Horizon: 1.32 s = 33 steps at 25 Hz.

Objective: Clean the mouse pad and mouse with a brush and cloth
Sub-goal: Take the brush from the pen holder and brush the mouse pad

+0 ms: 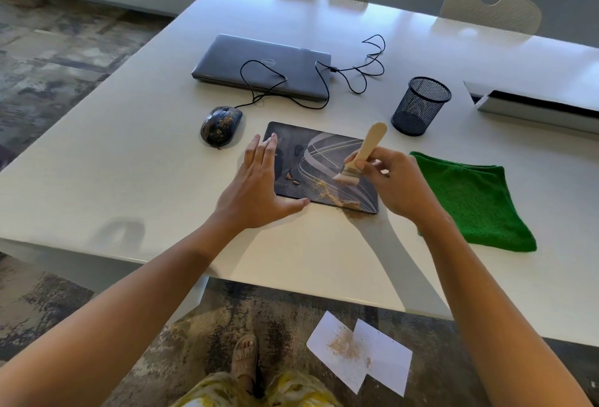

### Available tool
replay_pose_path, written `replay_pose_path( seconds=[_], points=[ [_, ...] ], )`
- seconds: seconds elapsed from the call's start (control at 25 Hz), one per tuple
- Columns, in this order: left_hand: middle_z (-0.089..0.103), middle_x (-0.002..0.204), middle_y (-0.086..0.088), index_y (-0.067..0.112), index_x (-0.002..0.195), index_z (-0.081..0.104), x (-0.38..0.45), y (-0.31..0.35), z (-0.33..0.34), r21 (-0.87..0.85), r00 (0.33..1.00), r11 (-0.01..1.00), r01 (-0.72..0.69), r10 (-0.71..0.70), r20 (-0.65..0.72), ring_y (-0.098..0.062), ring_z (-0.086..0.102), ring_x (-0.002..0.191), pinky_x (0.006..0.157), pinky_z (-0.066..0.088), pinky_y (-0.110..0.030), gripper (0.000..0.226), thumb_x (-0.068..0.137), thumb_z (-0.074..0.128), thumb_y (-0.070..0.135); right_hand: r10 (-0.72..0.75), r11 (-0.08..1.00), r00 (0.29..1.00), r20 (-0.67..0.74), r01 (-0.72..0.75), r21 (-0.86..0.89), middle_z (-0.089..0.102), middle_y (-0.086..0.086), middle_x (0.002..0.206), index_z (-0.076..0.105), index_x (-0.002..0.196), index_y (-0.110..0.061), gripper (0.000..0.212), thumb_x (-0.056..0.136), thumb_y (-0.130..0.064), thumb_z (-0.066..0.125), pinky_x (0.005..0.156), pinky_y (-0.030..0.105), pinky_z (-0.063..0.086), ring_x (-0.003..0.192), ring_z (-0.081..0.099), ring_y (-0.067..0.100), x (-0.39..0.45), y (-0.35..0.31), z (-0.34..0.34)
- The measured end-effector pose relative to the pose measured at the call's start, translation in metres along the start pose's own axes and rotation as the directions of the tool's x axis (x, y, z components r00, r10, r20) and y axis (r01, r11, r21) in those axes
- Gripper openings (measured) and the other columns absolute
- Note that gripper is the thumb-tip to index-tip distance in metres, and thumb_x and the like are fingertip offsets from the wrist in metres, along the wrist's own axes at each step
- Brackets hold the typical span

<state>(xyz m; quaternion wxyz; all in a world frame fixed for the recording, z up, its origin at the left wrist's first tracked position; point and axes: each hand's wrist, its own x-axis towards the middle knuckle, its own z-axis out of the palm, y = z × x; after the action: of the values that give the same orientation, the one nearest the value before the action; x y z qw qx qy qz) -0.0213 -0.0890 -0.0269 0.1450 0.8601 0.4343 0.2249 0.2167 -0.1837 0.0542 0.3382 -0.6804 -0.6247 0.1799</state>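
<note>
Left hand (pixel 259 186) flat, fingers straight, pressing mouse pad (pixel 324 160); right hand (pixel 393 179) pinching wooden brush (pixel 358 155), bristles on pad.

green cloth (pixel 476 199), dark swirl-patterned mouse pad (pixel 327 154), black mouse (pixel 221 125).

Counter (pixel 129 134) smooth, glossy white. Brush (pixel 363 155) pale bare wood in right hand (pixel 397 184). Cloth (pixel 476 199) just right of it, fuzzy green. Pad (pixel 327 150) matt, gritty crumbs. Mouse (pixel 221 125) glossy black. Cup (pixel 420 106) black metal mesh.
</note>
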Motion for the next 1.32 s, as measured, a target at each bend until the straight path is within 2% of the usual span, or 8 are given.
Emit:
replay_pose_path(
  seconds=[0.2,0.44,0.6,0.72,0.84,0.96,1.12,1.32],
  points=[
    [0.011,0.166,-0.007,0.009,0.158,0.007,0.000,-0.001,0.000,-0.003,1.000,1.000,0.008,-0.008,-0.002,-0.025,0.000,0.154,0.120,0.012,-0.040,0.134,0.065,0.062,0.087,0.001,0.999,1.000,0.017,-0.001,-0.044,0.074,-0.009,0.100,0.074,0.107,-0.025,0.018,0.098,-0.017,0.062,0.080,0.020,0.054,0.087,0.069,0.003,-0.003,-0.003,0.017],
    [0.013,0.165,-0.007,0.009,0.158,0.007,0.001,-0.002,0.002,0.000,1.000,1.000,0.007,-0.007,-0.002,-0.025,0.000,0.155,0.121,0.015,-0.043,0.133,0.065,0.061,0.088,0.023,0.999,1.000,0.021,-0.022,-0.041,0.071,-0.023,0.088,0.074,0.100,-0.037,0.019,0.098,-0.022,0.061,0.069,0.008,0.047,0.079,0.066,-0.004,-0.013,0.001,0.003],
    [0.013,0.165,-0.007,0.010,0.158,0.007,0.001,-0.002,0.002,-0.005,1.000,1.000,0.015,-0.015,-0.005,-0.025,0.000,0.155,0.120,0.015,-0.042,0.133,0.065,0.062,0.087,-0.012,0.998,1.000,0.016,0.013,-0.067,0.073,-0.011,0.099,0.074,0.106,-0.028,0.017,0.098,-0.019,0.062,0.082,0.028,0.056,0.086,0.069,0.006,-0.012,-0.006,0.014],
    [0.013,0.165,-0.006,0.010,0.158,0.007,0.000,-0.003,0.003,-0.003,1.000,1.000,0.013,-0.013,-0.008,-0.024,0.000,0.154,0.119,0.015,-0.041,0.133,0.065,0.062,0.088,0.007,0.996,0.997,0.079,0.001,-0.091,0.072,-0.017,0.093,0.073,0.102,-0.036,0.018,0.098,-0.023,0.061,0.075,0.020,0.053,0.079,0.066,-0.001,-0.016,-0.001,0.006],
    [0.016,0.164,-0.007,0.008,0.158,0.008,0.001,-0.003,0.003,0.001,1.000,1.000,0.001,-0.001,-0.017,-0.024,0.002,0.155,0.121,0.016,-0.043,0.134,0.065,0.063,0.087,-0.014,0.999,1.000,-0.016,0.013,-0.032,0.072,-0.019,0.091,0.074,0.103,-0.035,0.019,0.097,-0.021,0.062,0.069,0.006,0.048,0.078,0.066,-0.008,-0.007,-0.004,0.002],
    [0.016,0.164,-0.008,0.008,0.158,0.009,0.001,-0.002,0.002,0.000,1.000,1.000,-0.004,0.004,-0.019,-0.025,0.003,0.155,0.121,0.016,-0.042,0.134,0.065,0.064,0.086,-0.027,0.998,0.996,-0.080,0.031,0.049,0.073,-0.014,0.093,0.076,0.108,-0.024,0.017,0.096,-0.019,0.064,0.073,0.006,0.049,0.080,0.068,-0.005,0.012,-0.012,0.014],
    [0.015,0.164,-0.008,0.008,0.158,0.009,-0.001,-0.001,0.000,-0.011,1.000,1.000,0.004,-0.004,-0.025,-0.027,0.005,0.154,0.121,0.023,-0.047,0.124,0.071,0.058,0.081,-0.051,0.998,0.999,0.001,0.051,0.042,0.074,-0.006,0.104,0.074,0.112,-0.016,0.018,0.098,-0.015,0.062,0.082,0.018,0.054,0.088,0.070,0.007,0.022,-0.015,0.032],
    [0.009,0.165,-0.003,0.011,0.159,0.007,0.000,-0.004,0.001,-0.057,0.999,0.997,0.051,-0.052,-0.011,-0.024,0.001,0.155,0.120,0.029,-0.050,0.113,0.077,0.053,0.075,-0.068,0.998,0.982,0.176,0.069,-0.002,0.071,-0.018,0.095,0.072,0.105,-0.031,0.019,0.100,-0.020,0.057,0.071,0.005,0.044,0.082,0.065,-0.005,0.011,-0.003,0.023]
  ],
)
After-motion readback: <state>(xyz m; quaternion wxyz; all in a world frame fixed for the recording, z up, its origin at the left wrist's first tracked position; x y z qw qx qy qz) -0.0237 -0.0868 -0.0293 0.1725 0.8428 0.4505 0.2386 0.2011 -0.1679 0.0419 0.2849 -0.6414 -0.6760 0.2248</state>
